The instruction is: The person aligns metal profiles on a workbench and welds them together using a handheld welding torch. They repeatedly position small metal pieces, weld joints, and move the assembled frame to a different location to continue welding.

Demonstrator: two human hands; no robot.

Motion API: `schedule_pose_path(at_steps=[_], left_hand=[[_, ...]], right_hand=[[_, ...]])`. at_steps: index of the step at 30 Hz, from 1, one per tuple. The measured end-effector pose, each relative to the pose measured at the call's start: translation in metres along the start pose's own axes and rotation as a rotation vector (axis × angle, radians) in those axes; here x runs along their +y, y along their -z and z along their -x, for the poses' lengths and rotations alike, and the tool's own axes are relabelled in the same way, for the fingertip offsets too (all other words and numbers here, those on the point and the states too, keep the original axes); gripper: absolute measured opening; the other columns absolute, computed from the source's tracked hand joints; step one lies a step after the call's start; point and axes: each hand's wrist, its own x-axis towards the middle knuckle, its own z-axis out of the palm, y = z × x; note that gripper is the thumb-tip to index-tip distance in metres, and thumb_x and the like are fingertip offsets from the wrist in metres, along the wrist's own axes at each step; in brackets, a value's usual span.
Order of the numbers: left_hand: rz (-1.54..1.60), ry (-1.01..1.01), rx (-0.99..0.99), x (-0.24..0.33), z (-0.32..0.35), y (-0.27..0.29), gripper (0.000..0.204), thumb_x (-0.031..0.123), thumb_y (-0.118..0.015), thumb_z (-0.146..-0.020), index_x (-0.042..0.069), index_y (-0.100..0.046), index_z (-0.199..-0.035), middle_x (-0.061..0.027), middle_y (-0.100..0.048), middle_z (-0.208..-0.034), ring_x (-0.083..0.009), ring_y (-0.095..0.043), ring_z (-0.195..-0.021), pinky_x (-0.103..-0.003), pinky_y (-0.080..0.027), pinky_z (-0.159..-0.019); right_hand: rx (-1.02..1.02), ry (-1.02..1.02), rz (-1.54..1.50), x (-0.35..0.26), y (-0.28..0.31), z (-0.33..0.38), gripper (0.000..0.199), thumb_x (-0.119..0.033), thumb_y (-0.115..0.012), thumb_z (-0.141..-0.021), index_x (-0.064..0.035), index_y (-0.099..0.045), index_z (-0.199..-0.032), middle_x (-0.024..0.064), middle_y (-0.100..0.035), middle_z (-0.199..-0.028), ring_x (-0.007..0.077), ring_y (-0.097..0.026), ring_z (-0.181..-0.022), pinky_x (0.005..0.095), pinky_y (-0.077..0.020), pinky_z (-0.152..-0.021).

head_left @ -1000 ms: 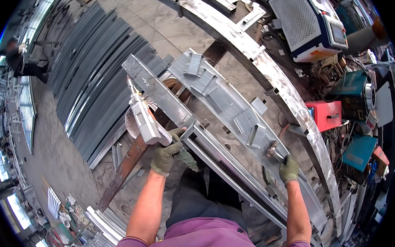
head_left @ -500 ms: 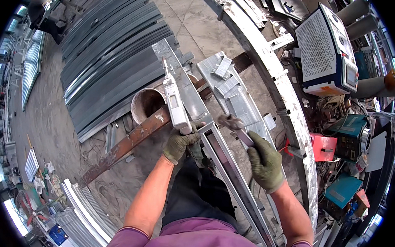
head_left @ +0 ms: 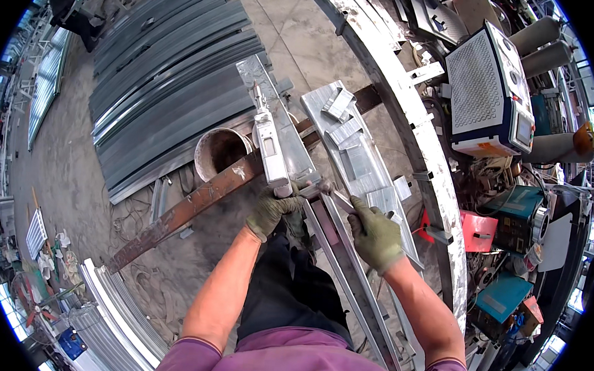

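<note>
My left hand (head_left: 271,212), in an olive-green glove, is closed around the rear end of a white and silver handheld welding gun (head_left: 270,150). The gun's thin nozzle points away from me, above a galvanized steel plate (head_left: 251,74). In my gloved right hand (head_left: 377,239) is a hammer (head_left: 341,202), gripped by its flat handle. The hammer's head is at the near end of the plate, where it meets a long steel channel (head_left: 349,277); whether they touch, I cannot tell. The channel runs toward me, right of my legs.
Small bent metal pieces (head_left: 346,133) lie on a grey panel to the right. A rusty beam (head_left: 187,206) crosses beneath the work, beside a bucket (head_left: 212,154). Sheet-metal strips (head_left: 174,76) cover the floor at left. A white machine (head_left: 478,88) stands right; another person (head_left: 73,12) is far left.
My right hand has moved left and slightly nearer to me, bringing the hammer's head to the plate's end. My left hand keeps its hold on the welding gun. The view has shifted slightly.
</note>
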Motion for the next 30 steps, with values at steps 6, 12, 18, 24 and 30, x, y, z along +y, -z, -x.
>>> schedule_pose_path(at_steps=[6, 12, 18, 24, 30], left_hand=[[-0.076, 0.048, 0.036, 0.0, -0.002, 0.003, 0.026, 0.005, -0.083, -0.09, 0.004, -0.08, -0.116, -0.0002, -0.08, -0.117, -0.0046, -0.062, -0.086, -0.024, -0.051, -0.073], [-0.072, 0.007, 0.007, 0.01, -0.001, -0.004, 0.031, 0.006, -0.083, -0.091, 0.005, -0.077, -0.121, -0.0007, -0.079, -0.112, -0.0061, -0.063, -0.085, -0.024, -0.051, -0.074], [-0.061, 0.053, 0.036, -0.001, 0.005, 0.003, 0.018, 0.007, -0.082, -0.088, 0.0, -0.076, -0.103, -0.0074, -0.08, -0.107, -0.0095, -0.066, -0.082, -0.027, -0.051, -0.07], [0.033, 0.148, 0.06, -0.003, 0.015, 0.02, 0.017, 0.005, -0.082, -0.086, 0.0, -0.075, -0.1, -0.0079, -0.078, -0.107, -0.0097, -0.064, -0.084, -0.028, -0.051, -0.072], [0.034, 0.073, 0.3, 0.015, 0.05, -0.002, 0.036, 0.004, -0.081, -0.084, -0.005, -0.077, -0.119, -0.0014, -0.071, -0.09, -0.0092, -0.063, -0.074, -0.026, -0.05, -0.065]], right_hand=[[0.166, 0.021, -0.084, -0.012, 0.011, 0.004, 0.041, -0.03, -0.063, -0.107, -0.0153, -0.065, -0.145, 0.0176, -0.075, -0.106, 0.0411, -0.074, -0.091, 0.0521, -0.0576, -0.076], [0.001, -0.024, 0.063, -0.004, -0.014, 0.007, 0.04, -0.031, -0.064, -0.105, -0.016, -0.067, -0.142, 0.0188, -0.074, -0.102, 0.0419, -0.073, -0.088, 0.0528, -0.0571, -0.075], [0.055, -0.063, -0.005, -0.013, -0.022, 0.012, 0.043, -0.032, -0.065, -0.105, -0.0177, -0.065, -0.145, 0.02, -0.075, -0.103, 0.0432, -0.073, -0.094, 0.0551, -0.0566, -0.08], [0.171, -0.148, -0.19, -0.01, -0.018, 0.019, 0.036, -0.027, -0.069, -0.103, -0.0094, -0.071, -0.135, 0.0208, -0.077, -0.112, 0.0397, -0.075, -0.103, 0.0485, -0.0589, -0.086], [0.36, -0.554, -0.008, 0.103, -0.029, 0.134, 0.03, -0.024, -0.075, -0.097, -0.0041, -0.072, -0.119, 0.02, -0.076, -0.108, 0.0386, -0.074, -0.099, 0.0484, -0.0574, -0.087]])
